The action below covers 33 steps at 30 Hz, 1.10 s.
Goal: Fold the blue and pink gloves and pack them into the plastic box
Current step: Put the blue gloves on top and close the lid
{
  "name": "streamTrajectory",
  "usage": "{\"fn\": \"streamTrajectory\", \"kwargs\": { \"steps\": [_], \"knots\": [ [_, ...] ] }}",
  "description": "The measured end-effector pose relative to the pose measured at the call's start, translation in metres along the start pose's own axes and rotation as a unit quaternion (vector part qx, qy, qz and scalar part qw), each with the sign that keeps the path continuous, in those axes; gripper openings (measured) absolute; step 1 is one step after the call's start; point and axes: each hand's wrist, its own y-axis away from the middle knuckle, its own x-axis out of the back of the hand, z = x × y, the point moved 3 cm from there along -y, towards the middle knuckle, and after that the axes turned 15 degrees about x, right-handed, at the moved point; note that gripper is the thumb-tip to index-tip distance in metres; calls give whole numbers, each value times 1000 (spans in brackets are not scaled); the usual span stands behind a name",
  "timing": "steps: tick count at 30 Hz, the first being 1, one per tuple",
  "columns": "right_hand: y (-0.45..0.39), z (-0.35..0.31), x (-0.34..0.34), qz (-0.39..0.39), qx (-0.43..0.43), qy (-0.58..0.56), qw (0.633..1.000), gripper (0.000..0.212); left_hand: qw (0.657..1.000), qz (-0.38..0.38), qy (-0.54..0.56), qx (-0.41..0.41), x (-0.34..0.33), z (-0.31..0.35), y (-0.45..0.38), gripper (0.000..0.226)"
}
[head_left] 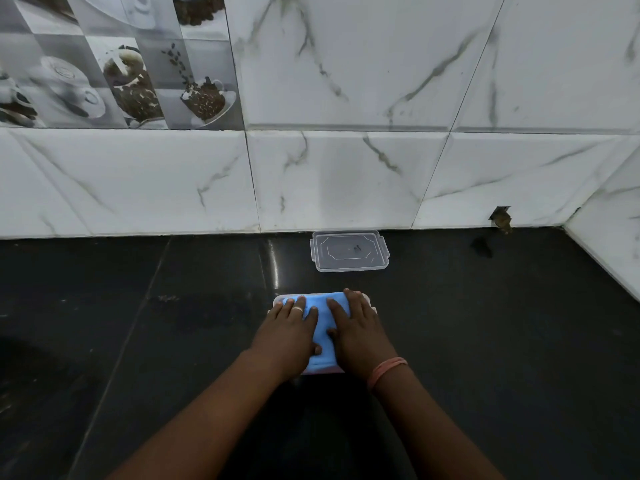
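A folded blue glove (pixel 323 327) lies on top inside the clear plastic box (pixel 373 309), which stands on the black counter in the middle of the view. A thin strip of pink glove (pixel 323 371) shows under the blue one at the near edge. My left hand (pixel 292 332) lies flat on the left half of the blue glove, fingers straight and spread. My right hand (pixel 358 329) presses flat on the right half. Both hands cover most of the box.
The box's clear lid (pixel 349 250) lies flat on the counter behind the box, close to the marble-tiled wall (pixel 346 181). A side wall (pixel 609 244) closes in at the far right. The black counter (pixel 138 323) spreads left and right.
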Motion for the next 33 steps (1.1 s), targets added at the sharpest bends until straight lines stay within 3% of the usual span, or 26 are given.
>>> {"fn": "streamTrajectory", "kwargs": {
  "steps": [4,16,20,22,25,28,33],
  "knots": [
    [-5,-4,-4,8,-50,12,999,60,999,19,-32,-20,0,-1,-7,80],
    [-27,-5,1,-123,-105,37,986,66,993,0,-95,-68,9,-4,-24,76],
    [-26,-7,8,-110,-96,37,989,67,992,49,-21,-115,32,-16,-15,36],
    [-25,-8,16,-88,-88,30,992,63,993,64,16,-95,43,-28,-10,27],
    [-25,-11,27,-96,-42,-51,993,54,997,14,24,-69,46,-39,-3,41],
    [-28,-18,29,-151,-1,-107,983,61,998,9,6,-66,46,-35,0,48],
    [-30,-19,16,-174,-48,-94,979,68,992,55,-94,-59,39,-15,-7,38]
  ]
}}
